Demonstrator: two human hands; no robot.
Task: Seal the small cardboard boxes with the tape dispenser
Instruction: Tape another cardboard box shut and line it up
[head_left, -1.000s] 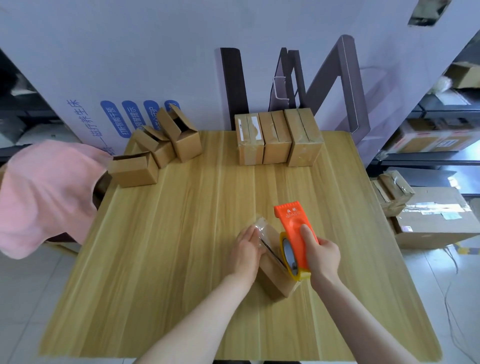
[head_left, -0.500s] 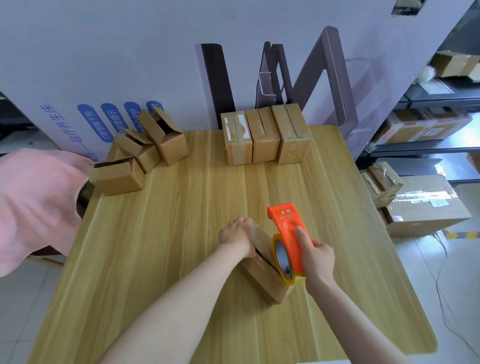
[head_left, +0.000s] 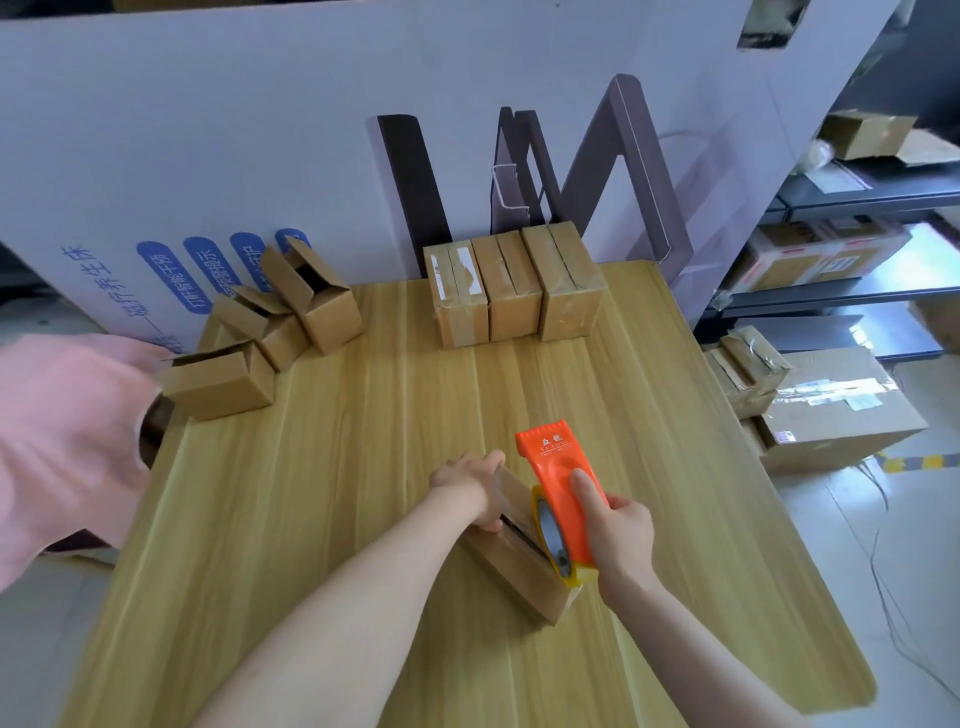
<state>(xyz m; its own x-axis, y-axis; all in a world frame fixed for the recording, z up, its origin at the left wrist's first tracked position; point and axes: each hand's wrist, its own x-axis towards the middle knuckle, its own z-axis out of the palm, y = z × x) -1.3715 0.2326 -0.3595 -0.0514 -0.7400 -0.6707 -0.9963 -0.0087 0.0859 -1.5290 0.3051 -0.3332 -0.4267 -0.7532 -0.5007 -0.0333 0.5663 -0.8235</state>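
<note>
A small cardboard box (head_left: 511, 571) lies on the wooden table (head_left: 332, 493) near its front middle. My left hand (head_left: 470, 480) holds the box's far end, fingers curled over it. My right hand (head_left: 615, 530) grips the orange tape dispenser (head_left: 558, 493), which rests on top of the box with its yellow tape roll low at the near end. A strip of clear tape runs along the box top toward my left hand. Three closed boxes (head_left: 514, 291) stand in a row at the table's back. Three open boxes (head_left: 270, 327) sit at the back left.
A large white printed cardboard sheet (head_left: 208, 156) stands behind the table. A pink cloth (head_left: 62, 441) hangs at the left edge. Bigger cartons (head_left: 826, 405) lie on the floor to the right, beside dark shelving (head_left: 857, 208) with more parcels.
My left hand slid from the box's side to its far end. The dispenser and my right hand stay on the box. The camera moved slightly closer.
</note>
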